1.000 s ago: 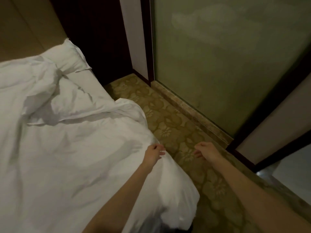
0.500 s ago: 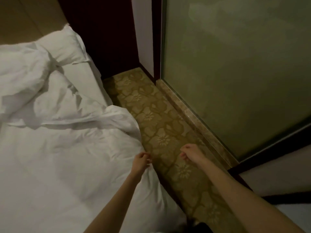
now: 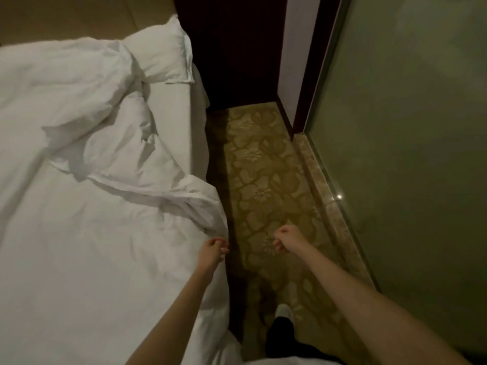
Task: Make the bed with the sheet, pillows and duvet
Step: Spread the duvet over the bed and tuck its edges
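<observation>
A rumpled white duvet (image 3: pixel 92 246) covers most of the bed, bunched toward the head end. One white pillow (image 3: pixel 160 56) lies at the top right corner, partly under the duvet. A strip of bare white sheet (image 3: pixel 172 119) shows along the bed's right side. My left hand (image 3: pixel 212 250) is at the duvet's right edge, fingers curled and pinching the fabric. My right hand (image 3: pixel 286 239) hangs over the carpet beside the bed, fingers loosely curled, holding nothing.
A narrow aisle of floral carpet (image 3: pixel 261 167) runs between the bed and a frosted glass wall (image 3: pixel 408 154) with a stone sill (image 3: pixel 324 191). Dark wood panelling (image 3: pixel 232 48) closes the far end. My foot (image 3: pixel 284 312) is on the carpet.
I have moved along the bed's side toward the head end. My left hand stays on the duvet edge and both hands have moved forward with me.
</observation>
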Demonstrator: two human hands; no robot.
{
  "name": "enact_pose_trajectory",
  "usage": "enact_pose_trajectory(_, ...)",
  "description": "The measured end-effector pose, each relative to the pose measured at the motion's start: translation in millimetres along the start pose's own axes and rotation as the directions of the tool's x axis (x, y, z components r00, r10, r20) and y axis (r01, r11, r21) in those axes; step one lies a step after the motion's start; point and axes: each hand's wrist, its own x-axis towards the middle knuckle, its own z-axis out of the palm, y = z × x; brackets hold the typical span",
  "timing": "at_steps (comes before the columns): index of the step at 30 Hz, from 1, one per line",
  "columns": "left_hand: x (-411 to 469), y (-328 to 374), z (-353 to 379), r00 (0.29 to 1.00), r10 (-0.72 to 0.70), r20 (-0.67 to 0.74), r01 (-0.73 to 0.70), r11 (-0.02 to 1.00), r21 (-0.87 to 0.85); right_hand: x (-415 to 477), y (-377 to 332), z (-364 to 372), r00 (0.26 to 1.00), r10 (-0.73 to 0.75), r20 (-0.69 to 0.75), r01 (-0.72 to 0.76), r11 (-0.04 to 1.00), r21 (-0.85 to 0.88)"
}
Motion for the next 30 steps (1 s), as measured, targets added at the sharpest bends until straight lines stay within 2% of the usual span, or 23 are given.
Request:
enact_pose_trajectory(7,44.5,40.6,1.6,0.977,-0.076,-0.202,0.071,0.997,-0.032,67.4,-47.9,-31.2,0.994,-0.051,0.093,0.065,0.987,-0.150)
enact_pose_trajectory(15,83.4,60.9,-41.1,0.898,-0.152,-0.413,0.107,0.986,-0.129,107.0,-121.7,-3.4,0.965,-0.118,0.235,0.192,0.926,-0.325)
enact_pose_trajectory(23,164.2,81.0,-88.7,0.845,-0.282,-0.454,0.177,0.949,-0.259,161.6,-170.7,34.5,0.950,-0.109,0.293,0.230,0.879,-0.417)
enact_pose_trajectory(30,254.0,105.7,-135.3,0.803,-0.424,-0.419,0.151,0.824,-0.546,223.4,-207.8,90.6,0.924,0.000,0.384,0.209,0.837,-0.505)
